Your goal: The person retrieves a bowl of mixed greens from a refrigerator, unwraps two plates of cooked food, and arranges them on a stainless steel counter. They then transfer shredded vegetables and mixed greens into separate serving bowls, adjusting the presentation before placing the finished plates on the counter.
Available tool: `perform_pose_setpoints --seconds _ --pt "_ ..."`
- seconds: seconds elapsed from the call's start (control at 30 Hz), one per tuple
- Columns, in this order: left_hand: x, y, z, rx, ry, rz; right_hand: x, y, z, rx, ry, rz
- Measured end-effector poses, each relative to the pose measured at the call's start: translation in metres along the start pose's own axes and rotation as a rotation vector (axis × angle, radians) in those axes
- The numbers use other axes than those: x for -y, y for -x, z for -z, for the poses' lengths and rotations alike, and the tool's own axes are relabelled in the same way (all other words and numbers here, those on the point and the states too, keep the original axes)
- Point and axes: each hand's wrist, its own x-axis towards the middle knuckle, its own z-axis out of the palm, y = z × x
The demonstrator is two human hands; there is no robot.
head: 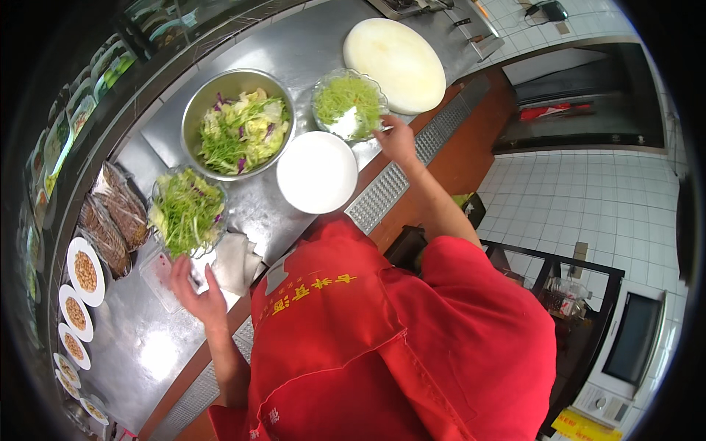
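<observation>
My left hand (199, 289) has its thumb and fingers spread, with the fingertips at the lower rim of a scalloped glass bowl of mixed salad greens (187, 212). The fingertips of my right hand (394, 136) meet the rim of another scalloped glass bowl, which holds finely shredded green vegetable (348, 99); whether they grip it is unclear. Between the hands are a large steel mixing bowl (190, 113) with torn lettuce, leafy greens and purple shreds, and a plain white round dish or lid (317, 172). A folded whitish cloth (234, 264) lies beside my left hand.
A thick round cutting board (394, 63) lies on the steel counter (309, 33), with knives beyond it. At the left are plastic-wrapped brown food packs (118, 201), a clear plastic container (160, 281) and several white plates of peanuts (85, 271). A perforated metal strip (378, 195) runs along the floor.
</observation>
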Motion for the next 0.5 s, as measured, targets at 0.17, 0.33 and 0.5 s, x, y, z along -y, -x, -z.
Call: perform_pose_setpoints --seconds 0.17,0.33,0.5 --pt "-0.089 -0.025 -0.139 0.307 0.368 0.174 -0.077 -0.084 -0.001 0.228 -0.331 -0.370" --pt "-0.119 -0.116 -0.317 0.570 0.428 0.384 -0.111 -0.095 -0.031 0.788 -1.345 -0.659" --pt "-0.105 -0.170 -0.418 0.522 0.862 1.271 -0.126 -0.102 -0.044 0.775 -1.391 -0.553"
